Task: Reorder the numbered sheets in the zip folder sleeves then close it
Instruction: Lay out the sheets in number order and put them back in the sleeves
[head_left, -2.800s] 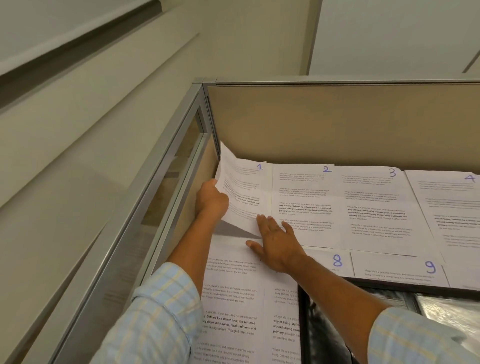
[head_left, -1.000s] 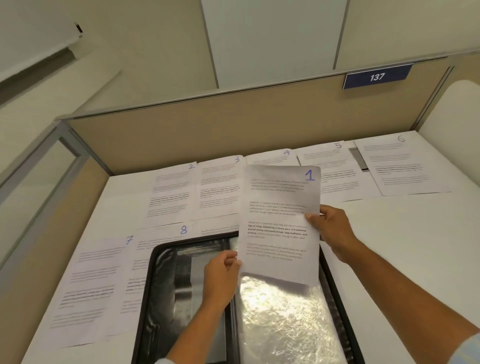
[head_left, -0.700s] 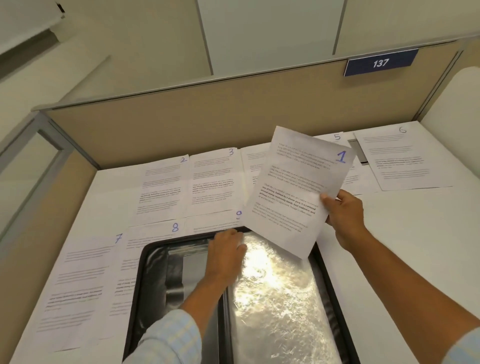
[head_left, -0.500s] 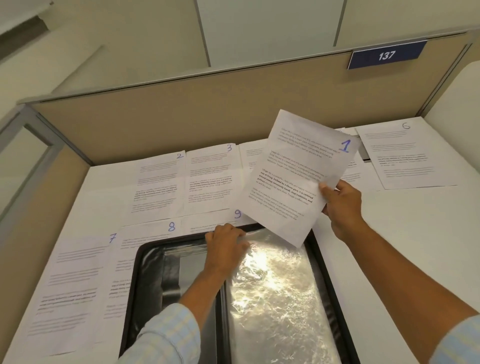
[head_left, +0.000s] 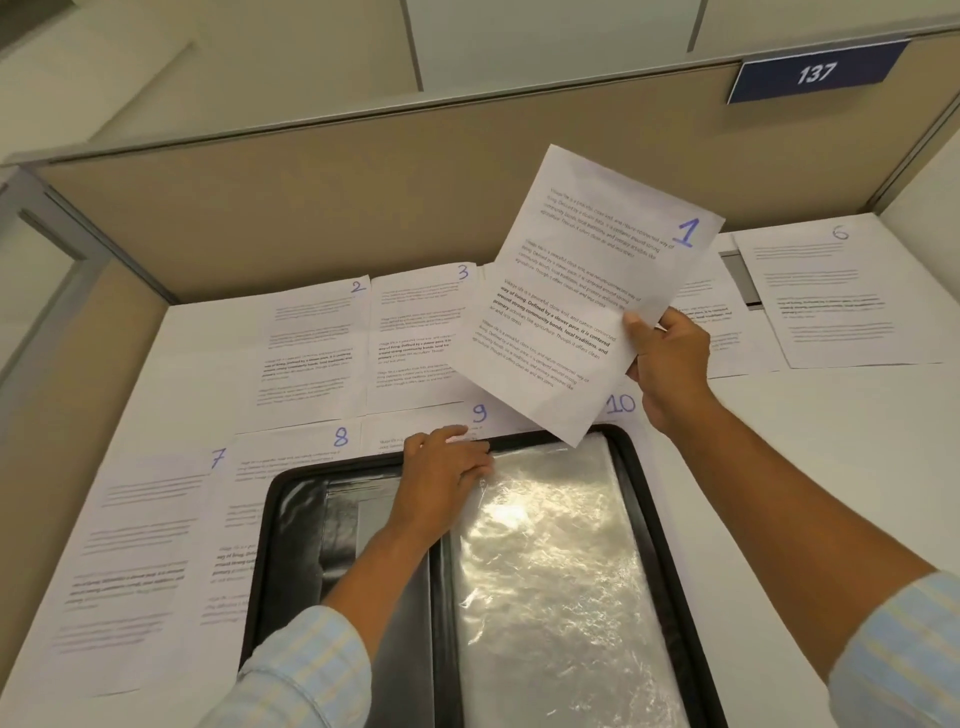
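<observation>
A black zip folder lies open on the desk, its right half covered by a shiny clear plastic sleeve. My left hand rests on the sleeve's top left corner, fingers at its upper edge. My right hand pinches the printed sheet marked 1 by its right edge and holds it tilted in the air above the folder's top. On the desk lie sheets 2, 3, 6, 7, 8, 9 and 10, the last two mostly hidden.
A beige cubicle partition closes off the desk's far side, with a blue plate reading 137. A glass side panel stands at the left. Bare white desk stretches to the right of the folder.
Sheet 1 was lifted from the top left of the desk and carried over the folder. My left hand let go of it and settled on the sleeve's top edge; the sheet tilted rightward.
</observation>
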